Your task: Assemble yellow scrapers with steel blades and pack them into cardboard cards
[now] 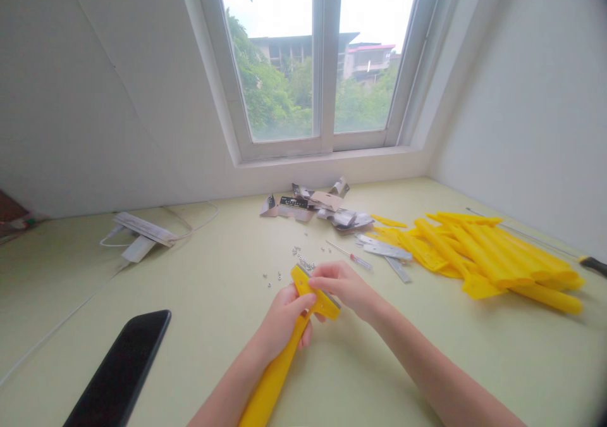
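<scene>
A yellow scraper (279, 376) with a wide head and a long handle is in my left hand (284, 319), whose thumb presses on the head while the fingers curl beneath. A thin metal strip shows along the head's upper right edge. My right hand (344, 288) has its thumb and index finger together on the face of the head; whatever may be between those fingertips is too small to make out. Small screws and nuts (306, 265) lie scattered just beyond the head. Behind my right hand rests a screwdriver (360, 262) with a clear and red handle.
Yellow handles and parts (497, 250) are piled at the right, beside metal plates (386, 248). Torn packaging (327, 205) lies below the window. At the left are a black phone (123, 364) and a power strip (145, 228) with white cables. Another tool's dark handle (592, 265) is at far right.
</scene>
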`<state>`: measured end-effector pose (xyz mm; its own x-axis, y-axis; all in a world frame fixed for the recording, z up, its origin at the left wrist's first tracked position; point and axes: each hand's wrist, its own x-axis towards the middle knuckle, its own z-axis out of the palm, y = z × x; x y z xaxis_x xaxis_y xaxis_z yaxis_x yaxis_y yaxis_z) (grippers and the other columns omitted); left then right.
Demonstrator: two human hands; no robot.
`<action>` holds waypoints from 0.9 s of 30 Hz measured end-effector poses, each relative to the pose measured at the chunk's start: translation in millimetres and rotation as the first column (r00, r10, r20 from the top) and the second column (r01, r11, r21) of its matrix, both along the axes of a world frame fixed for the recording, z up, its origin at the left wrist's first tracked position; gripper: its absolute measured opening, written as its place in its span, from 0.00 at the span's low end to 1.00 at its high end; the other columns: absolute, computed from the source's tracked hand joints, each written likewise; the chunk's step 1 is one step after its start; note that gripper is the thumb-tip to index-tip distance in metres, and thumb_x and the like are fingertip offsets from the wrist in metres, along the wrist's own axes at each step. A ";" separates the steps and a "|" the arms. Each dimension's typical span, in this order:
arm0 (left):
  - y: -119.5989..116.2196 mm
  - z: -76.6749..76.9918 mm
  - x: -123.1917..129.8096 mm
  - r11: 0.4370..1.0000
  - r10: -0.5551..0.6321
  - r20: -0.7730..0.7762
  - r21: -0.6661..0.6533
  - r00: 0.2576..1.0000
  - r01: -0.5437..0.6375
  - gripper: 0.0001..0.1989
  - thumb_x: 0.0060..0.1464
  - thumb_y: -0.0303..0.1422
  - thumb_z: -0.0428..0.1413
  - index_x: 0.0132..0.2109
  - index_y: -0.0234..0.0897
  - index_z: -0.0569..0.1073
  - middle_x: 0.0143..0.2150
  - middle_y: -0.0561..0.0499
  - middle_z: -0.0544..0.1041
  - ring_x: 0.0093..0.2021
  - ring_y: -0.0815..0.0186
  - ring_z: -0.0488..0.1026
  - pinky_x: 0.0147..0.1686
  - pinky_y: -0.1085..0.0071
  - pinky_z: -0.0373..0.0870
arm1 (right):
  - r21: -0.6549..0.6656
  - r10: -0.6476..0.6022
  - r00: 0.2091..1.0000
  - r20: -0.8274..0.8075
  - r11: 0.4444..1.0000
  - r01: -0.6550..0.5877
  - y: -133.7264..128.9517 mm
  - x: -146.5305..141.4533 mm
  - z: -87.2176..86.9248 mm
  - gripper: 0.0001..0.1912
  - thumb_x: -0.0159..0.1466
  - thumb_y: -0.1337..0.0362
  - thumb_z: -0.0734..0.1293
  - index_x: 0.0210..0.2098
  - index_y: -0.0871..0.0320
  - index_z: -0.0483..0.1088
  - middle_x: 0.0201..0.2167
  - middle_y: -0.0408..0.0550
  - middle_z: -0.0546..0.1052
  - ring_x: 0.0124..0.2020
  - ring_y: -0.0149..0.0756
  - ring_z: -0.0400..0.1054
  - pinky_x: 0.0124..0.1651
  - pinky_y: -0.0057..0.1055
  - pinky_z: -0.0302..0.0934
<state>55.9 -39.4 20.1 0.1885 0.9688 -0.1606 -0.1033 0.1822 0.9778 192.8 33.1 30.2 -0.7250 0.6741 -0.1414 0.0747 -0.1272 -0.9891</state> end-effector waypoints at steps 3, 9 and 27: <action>0.1 0.1 0.3 1.000 -0.002 0.011 -0.005 1.000 0.002 0.10 0.53 0.32 0.44 0.37 0.31 0.66 0.28 0.49 0.72 0.11 0.78 0.61 0.09 0.80 0.52 | -0.006 0.008 1.000 0.001 1.000 -0.008 0.1 -0.2 -1.1 0.10 0.54 0.59 0.63 0.27 0.61 0.67 0.20 0.44 0.74 0.16 0.30 0.66 0.17 0.24 0.54; 1.3 -1.4 -0.5 1.000 0.015 0.008 -0.004 1.000 -0.015 0.11 0.53 0.34 0.44 0.37 0.30 0.66 0.29 0.48 0.72 0.11 0.77 0.61 0.09 0.80 0.51 | 0.004 0.012 1.000 0.002 1.000 -0.012 -0.5 -0.7 0.3 0.10 0.55 0.58 0.63 0.28 0.60 0.67 0.21 0.44 0.74 0.17 0.30 0.66 0.17 0.23 0.54; 2.8 -2.9 -0.1 0.998 0.057 0.023 0.006 0.998 -0.058 0.12 0.53 0.37 0.46 0.37 0.31 0.65 0.29 0.48 0.73 0.11 0.77 0.62 0.09 0.79 0.52 | 0.048 -0.009 1.000 0.019 0.999 0.008 0.7 -1.5 -4.5 0.11 0.54 0.57 0.63 0.27 0.60 0.68 0.20 0.44 0.74 0.18 0.29 0.66 0.19 0.24 0.54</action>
